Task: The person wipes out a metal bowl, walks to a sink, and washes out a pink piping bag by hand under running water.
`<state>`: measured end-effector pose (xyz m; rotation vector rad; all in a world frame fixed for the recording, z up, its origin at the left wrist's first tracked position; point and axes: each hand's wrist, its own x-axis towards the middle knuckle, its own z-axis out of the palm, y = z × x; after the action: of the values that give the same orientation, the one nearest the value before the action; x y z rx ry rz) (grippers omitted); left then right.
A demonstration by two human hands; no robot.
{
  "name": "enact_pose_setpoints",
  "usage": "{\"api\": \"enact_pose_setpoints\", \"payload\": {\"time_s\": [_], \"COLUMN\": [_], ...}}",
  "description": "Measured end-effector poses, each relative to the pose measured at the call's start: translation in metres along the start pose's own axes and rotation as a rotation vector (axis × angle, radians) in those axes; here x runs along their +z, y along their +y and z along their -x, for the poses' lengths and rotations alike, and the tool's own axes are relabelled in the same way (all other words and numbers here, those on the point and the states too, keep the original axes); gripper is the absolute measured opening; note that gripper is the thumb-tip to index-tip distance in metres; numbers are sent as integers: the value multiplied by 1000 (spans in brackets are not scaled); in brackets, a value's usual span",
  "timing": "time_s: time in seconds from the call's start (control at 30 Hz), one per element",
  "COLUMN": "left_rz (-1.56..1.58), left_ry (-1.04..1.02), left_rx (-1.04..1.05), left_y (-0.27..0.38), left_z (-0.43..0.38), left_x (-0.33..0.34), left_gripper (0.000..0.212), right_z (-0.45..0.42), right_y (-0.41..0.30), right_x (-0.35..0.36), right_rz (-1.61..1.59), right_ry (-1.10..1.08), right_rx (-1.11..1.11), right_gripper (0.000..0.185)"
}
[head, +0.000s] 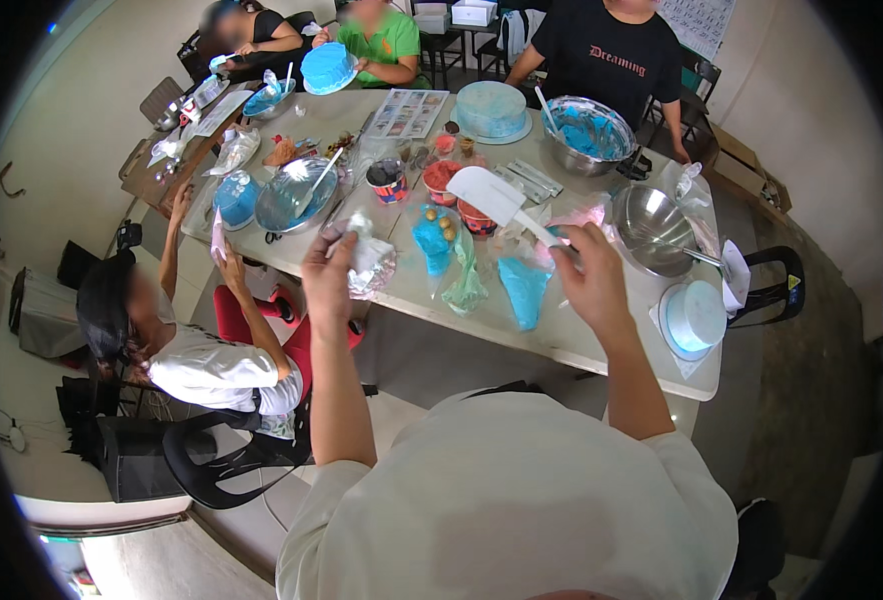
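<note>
My right hand (587, 274) grips the handle of a white spatula (486, 193), its broad blade raised above the table and pointing left. Between the fingers and thumb of my left hand (329, 262) is a crumpled white tissue or cloth (362, 236). Just behind it lies a crumpled foil-like piece (372, 277) at the table's near edge. On the tabletop between my hands are two piping bags of blue icing, one at the left (432, 244) and one at the right (524, 289), and a green-tinted plastic bag (470, 277).
A steel bowl (651, 229) and a pale blue cake (695, 319) stand at the right. Cups of red icing (441, 180), a blue-smeared bowl (590, 135) and a larger cake (491, 111) sit farther back. A seated person (208, 367) works at my left; several others are across the table.
</note>
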<state>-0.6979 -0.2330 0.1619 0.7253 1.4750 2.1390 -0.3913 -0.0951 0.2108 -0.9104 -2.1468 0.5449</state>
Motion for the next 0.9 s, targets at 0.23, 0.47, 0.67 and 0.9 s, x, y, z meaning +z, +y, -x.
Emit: {"api": "enact_pose_setpoints", "payload": {"time_s": [0.23,0.47,0.67,0.9], "left_rz": [-113,-246,-214,-136], "left_ry": [-31,60,14,45], "left_rx": [227,415,471,446], "left_y": [-12,-4,-8,-6], "left_z": [45,71,84,83], "left_x": [8,23,35,32], "left_gripper": [20,19,21,20], "right_z": [35,55,63,69], "right_y": [-24,-43,-60,-79], "right_x": [52,76,86,74], "right_rz": [-337,-404,-449,-504], "right_ry": [-50,-98,-45,-152], "right_rx": [34,89,-13,29], "right_gripper": [23,27,27,26]}}
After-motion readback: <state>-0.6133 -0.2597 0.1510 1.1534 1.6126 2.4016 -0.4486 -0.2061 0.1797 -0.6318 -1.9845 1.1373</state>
